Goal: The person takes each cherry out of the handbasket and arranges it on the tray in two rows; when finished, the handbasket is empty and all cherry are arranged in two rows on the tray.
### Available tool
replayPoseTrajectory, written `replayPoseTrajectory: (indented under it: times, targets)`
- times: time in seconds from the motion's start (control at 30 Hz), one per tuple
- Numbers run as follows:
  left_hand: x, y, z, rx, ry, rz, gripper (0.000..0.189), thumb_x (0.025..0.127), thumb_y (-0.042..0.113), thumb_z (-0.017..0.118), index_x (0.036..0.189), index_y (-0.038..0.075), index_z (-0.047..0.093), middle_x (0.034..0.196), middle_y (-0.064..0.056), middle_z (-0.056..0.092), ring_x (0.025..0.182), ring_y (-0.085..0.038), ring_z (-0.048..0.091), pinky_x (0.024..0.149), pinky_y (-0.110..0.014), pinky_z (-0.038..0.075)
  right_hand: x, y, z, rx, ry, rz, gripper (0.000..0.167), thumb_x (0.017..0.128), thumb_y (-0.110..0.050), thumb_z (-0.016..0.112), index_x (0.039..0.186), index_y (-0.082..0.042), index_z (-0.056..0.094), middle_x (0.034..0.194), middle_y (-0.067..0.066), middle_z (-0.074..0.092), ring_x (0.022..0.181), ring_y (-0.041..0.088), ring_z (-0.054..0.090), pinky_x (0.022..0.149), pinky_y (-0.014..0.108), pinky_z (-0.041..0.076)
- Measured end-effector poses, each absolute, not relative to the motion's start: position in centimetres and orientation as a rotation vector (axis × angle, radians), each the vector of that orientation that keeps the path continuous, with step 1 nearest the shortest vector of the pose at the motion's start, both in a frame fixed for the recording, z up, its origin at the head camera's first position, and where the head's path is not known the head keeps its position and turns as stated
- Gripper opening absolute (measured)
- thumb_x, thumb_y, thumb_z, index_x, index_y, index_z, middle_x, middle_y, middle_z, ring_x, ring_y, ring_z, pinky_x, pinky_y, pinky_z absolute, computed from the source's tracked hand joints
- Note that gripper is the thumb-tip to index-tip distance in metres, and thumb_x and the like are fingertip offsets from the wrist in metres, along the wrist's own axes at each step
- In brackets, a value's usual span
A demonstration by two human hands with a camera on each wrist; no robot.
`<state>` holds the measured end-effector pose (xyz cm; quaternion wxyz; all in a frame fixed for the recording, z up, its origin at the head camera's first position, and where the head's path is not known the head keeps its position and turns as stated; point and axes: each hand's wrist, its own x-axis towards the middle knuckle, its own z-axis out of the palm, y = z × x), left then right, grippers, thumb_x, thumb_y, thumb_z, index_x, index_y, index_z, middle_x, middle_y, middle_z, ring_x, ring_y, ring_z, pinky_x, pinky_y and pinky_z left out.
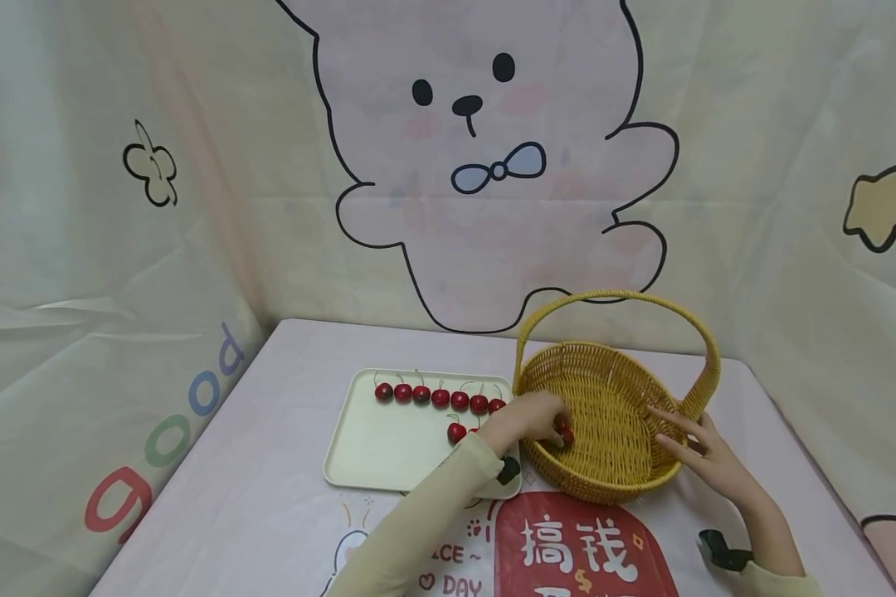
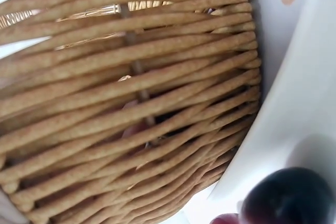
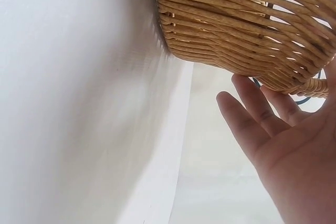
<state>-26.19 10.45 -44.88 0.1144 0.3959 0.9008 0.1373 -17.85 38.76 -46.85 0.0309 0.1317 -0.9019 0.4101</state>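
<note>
At least one glossy red cherry (image 1: 567, 437) is held by the curled fingers of the left hand (image 1: 535, 417) — whether more are gripped cannot be told — just inside the left rim of a round yellow woven basket (image 1: 612, 406). Its right rim is touched by the right hand (image 1: 709, 460), fingers extended. On the cream rectangular tray (image 1: 381, 452) alongside, seven stemmed cherries (image 1: 440, 399) are lined up; a nearer row is partly hidden by the left sleeve (image 1: 426, 522).

The cream-sleeved left arm (image 1: 440, 516) slants toward the white worktop's (image 1: 216, 464) far edge, its bare left hand (image 1: 532, 416) bent down, fingers curled. The bare right hand (image 1: 709, 456), nearer the right edge, extends spread fingers.
</note>
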Motion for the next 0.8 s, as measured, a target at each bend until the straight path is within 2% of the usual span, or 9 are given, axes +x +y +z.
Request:
replayPoseTrajectory:
  times: [0.2, 0.5, 0.8]
  targets:
    - [-26.2, 10.3, -45.0, 1.221, 2.639, 0.478, 0.027, 0.081, 0.029, 0.072, 0.106, 0.022, 0.067, 0.094, 0.011, 0.064, 0.082, 0.001, 0.055, 0.07, -0.012, 0.043, -17.7, 38.8, -46.8, 0.421, -2.766, 1.256, 0.045, 0.093, -0.012, 0.054, 0.137, -0.007, 0.044, 0.141, 0.032, 0.014, 0.122, 0.05, 0.019, 0.08, 0.074, 0.031]
    - [-26.1, 9.6, -45.4, 1.373, 2.647, 0.663, 0.031, 0.087, 0.028, 0.065, 0.117, 0.02, 0.063, 0.112, 0.009, 0.06, 0.091, 0.001, 0.053, 0.077, -0.008, 0.041, -17.7, 38.7, -47.0, 0.417, -2.76, 1.244, 0.043, 0.094, -0.013, 0.053, 0.136, -0.009, 0.046, 0.141, 0.032, 0.014, 0.123, 0.049, 0.019, 0.083, 0.072, 0.033]
    - [-24.7, 8.4, -45.4, 1.414, 2.695, 0.788, 0.03, 0.089, 0.03, 0.062, 0.118, 0.022, 0.061, 0.117, 0.008, 0.057, 0.109, -0.002, 0.051, 0.092, -0.012, 0.039, -17.8, 38.8, -46.9, 0.408, -2.773, 1.224, 0.041, 0.095, -0.015, 0.052, 0.135, -0.009, 0.048, 0.139, 0.034, 0.014, 0.122, 0.05, 0.02, 0.085, 0.067, 0.036]
